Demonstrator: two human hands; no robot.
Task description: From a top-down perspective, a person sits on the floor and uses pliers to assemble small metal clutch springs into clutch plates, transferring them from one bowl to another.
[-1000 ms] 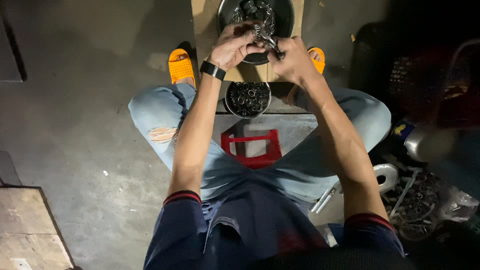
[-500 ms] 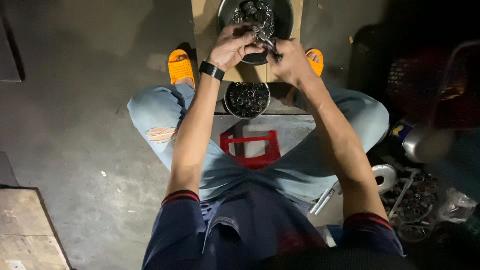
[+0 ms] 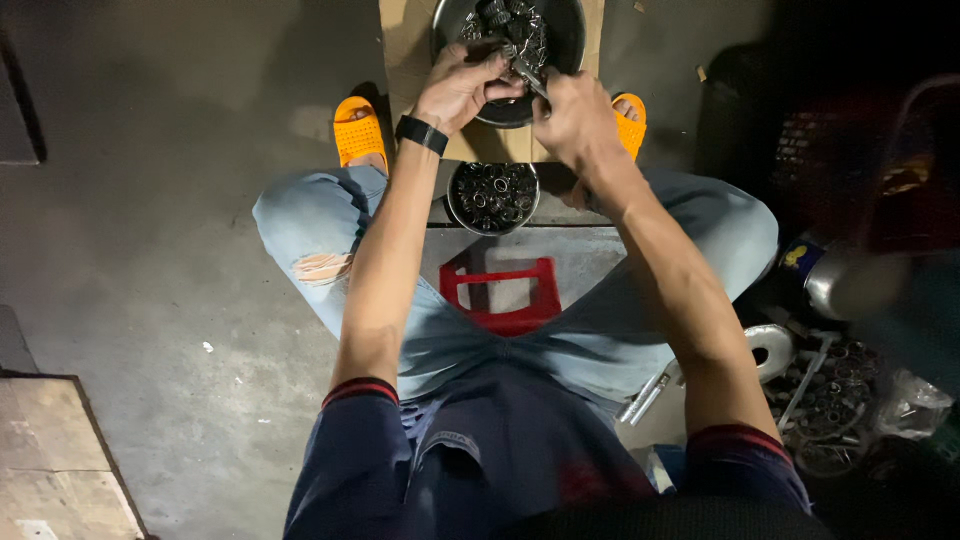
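Now, looking down from the head view, I see both hands raised over the large metal bowl (image 3: 570, 40) that sits on a piece of cardboard (image 3: 405, 60) on the floor. Compared with a second ago the pose is nearly the same: the hands hover over the same bowl, though they sit a shade lower in my picture, which I put down to the head tilting rather than the hands travelling.

The left hand (image 3: 460, 85), with a black wristband (image 3: 422, 133), has its grip curled shut around a small dark metal part (image 3: 500, 50), pinning it above the bowl's heap of similar pieces. The right hand (image 3: 570, 115) is clamped on a slim metal tool (image 3: 527, 72) whose tip meets that part, just between the two hands. I cannot tell exactly what kind of tool it is; it is small and partly hidden by the fingers.

Since the hold has not shifted, I judge the same part is being worked on, not swapped for another.

Nearer the body, a smaller round tin (image 3: 492, 197) full of dark ring-like pieces stands by the knees, beyond a red plastic stool (image 3: 500, 290). Orange sandals (image 3: 357, 130) flank the cardboard. Off to the right lie more metal rings and a chromed pot (image 3: 845, 285) in the dark.
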